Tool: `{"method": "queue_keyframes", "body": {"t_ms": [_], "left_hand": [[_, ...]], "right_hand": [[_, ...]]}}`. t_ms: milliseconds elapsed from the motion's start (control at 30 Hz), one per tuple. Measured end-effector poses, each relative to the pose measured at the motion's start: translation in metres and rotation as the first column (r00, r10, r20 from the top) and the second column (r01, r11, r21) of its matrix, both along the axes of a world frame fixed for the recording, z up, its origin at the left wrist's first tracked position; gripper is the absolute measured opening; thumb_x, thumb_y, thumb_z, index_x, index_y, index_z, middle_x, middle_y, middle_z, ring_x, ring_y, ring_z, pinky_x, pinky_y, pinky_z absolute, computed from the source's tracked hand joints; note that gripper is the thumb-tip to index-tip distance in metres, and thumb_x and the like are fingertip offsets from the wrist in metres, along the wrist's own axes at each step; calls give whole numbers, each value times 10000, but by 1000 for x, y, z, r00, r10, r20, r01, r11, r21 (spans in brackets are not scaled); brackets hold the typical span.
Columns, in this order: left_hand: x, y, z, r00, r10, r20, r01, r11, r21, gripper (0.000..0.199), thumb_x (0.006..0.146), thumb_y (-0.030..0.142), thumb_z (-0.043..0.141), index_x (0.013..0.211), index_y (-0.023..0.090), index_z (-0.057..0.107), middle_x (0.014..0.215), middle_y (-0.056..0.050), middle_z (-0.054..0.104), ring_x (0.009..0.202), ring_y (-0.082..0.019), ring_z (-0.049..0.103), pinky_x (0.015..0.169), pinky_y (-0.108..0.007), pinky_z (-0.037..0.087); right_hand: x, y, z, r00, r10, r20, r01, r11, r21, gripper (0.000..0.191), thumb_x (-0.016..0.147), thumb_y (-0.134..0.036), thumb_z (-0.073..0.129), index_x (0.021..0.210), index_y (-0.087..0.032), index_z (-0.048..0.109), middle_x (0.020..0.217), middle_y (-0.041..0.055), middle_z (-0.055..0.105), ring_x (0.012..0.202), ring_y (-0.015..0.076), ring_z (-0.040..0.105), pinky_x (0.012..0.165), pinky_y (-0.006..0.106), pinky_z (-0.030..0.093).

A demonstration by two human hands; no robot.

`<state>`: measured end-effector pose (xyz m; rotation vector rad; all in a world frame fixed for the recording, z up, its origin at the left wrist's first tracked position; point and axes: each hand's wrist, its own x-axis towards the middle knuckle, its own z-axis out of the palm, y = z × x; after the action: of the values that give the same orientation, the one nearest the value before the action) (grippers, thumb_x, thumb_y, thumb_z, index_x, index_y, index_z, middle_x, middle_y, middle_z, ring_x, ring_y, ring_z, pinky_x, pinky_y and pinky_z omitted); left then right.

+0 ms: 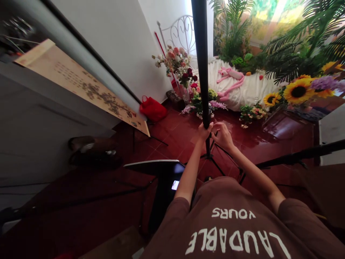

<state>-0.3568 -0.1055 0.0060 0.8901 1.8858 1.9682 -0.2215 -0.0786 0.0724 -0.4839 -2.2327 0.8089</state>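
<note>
A tall black stand pole (pixel 201 54) rises upright in front of me, with its tripod legs (pixel 212 162) spread on the red floor. My left hand (pixel 205 132) is wrapped around the pole low down, just above the legs. Close on the pole's right side is my right hand (pixel 223 136), its fingers curled and the fingertips near the pole at the height of my left hand. What those fingertips pinch, perhaps a small part on the stand, is hidden.
Artificial flowers (pixel 175 61), a white-draped bed (pixel 250 90) with a pink plush toy (pixel 231 77), and sunflowers (pixel 298 91) are beyond. A red bag (pixel 153 109) and long scroll (pixel 78 81) are left. Another black pole (pixel 304 154) crosses right; a lit phone (pixel 175 185) lies lower left.
</note>
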Motion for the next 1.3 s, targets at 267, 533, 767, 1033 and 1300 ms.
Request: {"method": "queue_keyframes", "body": {"t_ms": [267, 533, 767, 1033, 1300], "left_hand": [[2, -4, 5, 1000, -15, -27, 14, 999, -40, 318, 746, 483, 652, 741, 170, 593, 684, -30, 616, 590, -121, 561, 551, -239, 426], [-1, -3, 1, 999, -43, -2, 43, 999, -15, 317, 735, 472, 667, 708, 170, 575, 651, -5, 586, 555, -94, 524, 536, -217, 422], [-4, -6, 10, 993, -116, 10, 116, 993, -8, 320, 706, 463, 708, 655, 171, 590, 614, -4, 590, 558, -99, 523, 550, -225, 448], [-1, -7, 8, 996, -88, 3, 88, 996, -12, 298, 734, 439, 691, 672, 168, 582, 612, 3, 577, 557, -95, 515, 549, -225, 442], [6, -7, 10, 999, -37, 4, 37, 999, -6, 337, 749, 499, 673, 740, 174, 586, 683, -14, 604, 581, -107, 529, 573, -229, 439]], "right_hand": [[5, -14, -35, 996, -61, 67, 75, 973, -216, 337, 818, -350, 580, 1102, -221, 453, 1021, 70, 609, 781, 183, 618, 669, 329, 536], [9, -9, -25, 990, -18, 142, 45, 981, -189, 410, 771, -361, 651, 1125, -236, 487, 944, 45, 658, 779, 187, 626, 654, 295, 489], [-14, -12, -38, 991, -129, -27, 18, 332, -943, 157, 847, -280, 547, 974, -212, 483, 716, -3, 644, 579, 117, 602, 433, 170, 418], [-21, 4, -49, 963, -15, -268, -253, -390, -886, 121, 841, -80, 477, 774, -175, 513, 498, -57, 509, 356, 41, 413, 299, 85, 336], [23, -9, -66, 961, -205, -185, -270, -560, -784, 215, 821, -32, 420, 890, -135, 595, 575, -30, 638, 430, 32, 568, 455, 59, 478]]}}
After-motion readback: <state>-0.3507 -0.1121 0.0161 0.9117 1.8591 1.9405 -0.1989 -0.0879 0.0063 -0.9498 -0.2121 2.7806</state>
